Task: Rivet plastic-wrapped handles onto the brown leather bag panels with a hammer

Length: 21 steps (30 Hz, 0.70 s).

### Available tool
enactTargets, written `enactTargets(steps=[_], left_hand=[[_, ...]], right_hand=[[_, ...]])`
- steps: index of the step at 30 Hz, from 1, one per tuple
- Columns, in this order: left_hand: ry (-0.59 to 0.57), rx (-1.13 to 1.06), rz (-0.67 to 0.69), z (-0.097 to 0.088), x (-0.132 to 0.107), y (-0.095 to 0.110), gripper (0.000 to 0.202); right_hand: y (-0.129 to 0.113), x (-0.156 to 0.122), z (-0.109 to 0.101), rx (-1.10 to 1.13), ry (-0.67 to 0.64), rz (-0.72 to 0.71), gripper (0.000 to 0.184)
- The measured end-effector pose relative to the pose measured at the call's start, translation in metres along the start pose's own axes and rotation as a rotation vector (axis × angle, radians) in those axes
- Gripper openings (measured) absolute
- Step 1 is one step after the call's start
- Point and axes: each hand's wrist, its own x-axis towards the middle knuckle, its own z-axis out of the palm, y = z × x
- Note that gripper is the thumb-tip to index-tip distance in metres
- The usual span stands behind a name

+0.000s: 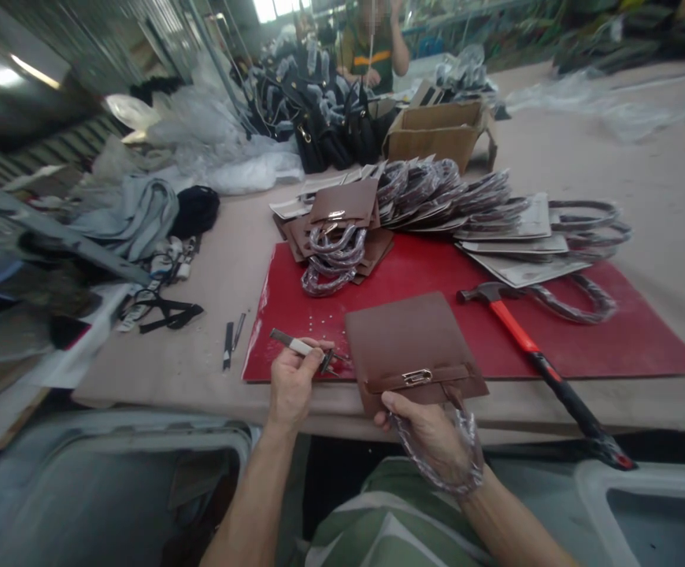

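**Now: clutching a tool at left, pinching a bag piece at right**

Currently closing the left hand (292,382) fully round a slim metal tool (295,343), thumb on top. Pointing its pale end up and left over the near-left corner of the red mat (614,339), its dark end toward the right.

Pinching the near edge of the brown bag piece (405,339) with the right hand (431,437). Pressing the thumb on the top face just below the strap and silver clasp (417,377), curling the fingers underneath, out of sight. Wearing the plastic-wrapped handle (466,465) looped round the right wrist.

Holding the piece flat, mostly on the mat, near edge overhanging the table (643,157) toward the body. Running its long axis near to far, tilted slightly right. Placing it just right of the left hand, tool's dark end close beside its left edge; touching or not, cannot tell. Gripping it with the right hand only, so nearer that side.

Leaving a hammer (531,346) untouched well to the right, head on the mat, grip past the table edge. Leaving farther back a stack of brown pieces (342,206), grey pieces (513,236) and a cardboard box (437,130). Leaving two small punches (231,340) left of the mat. Facing another person (372,55) at the far end, well apart.
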Motion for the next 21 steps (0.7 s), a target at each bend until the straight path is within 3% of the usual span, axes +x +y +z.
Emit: enactTargets(steps=[5,10,15,21], left_hand=[[0.066,0.084,0.051,-0.005,0.013,0.001,0.027],[-0.049,0.197,0.114,-0.003,0.024,-0.002,0.024],[-0.035,0.245,0.100,-0.008,0.015,-0.012,0.031],[-0.025,0.557,0.209,-0.023,-0.004,-0.006,0.023]], right_hand=[[0.000,0.003,0.000,-0.004,0.010,0.016,0.037],[0.002,0.004,0.000,0.019,-0.003,0.010,0.038],[0.006,0.004,-0.001,0.053,-0.012,-0.029,0.038],[0.008,0.003,-0.001,0.075,-0.046,-0.021,0.039]])
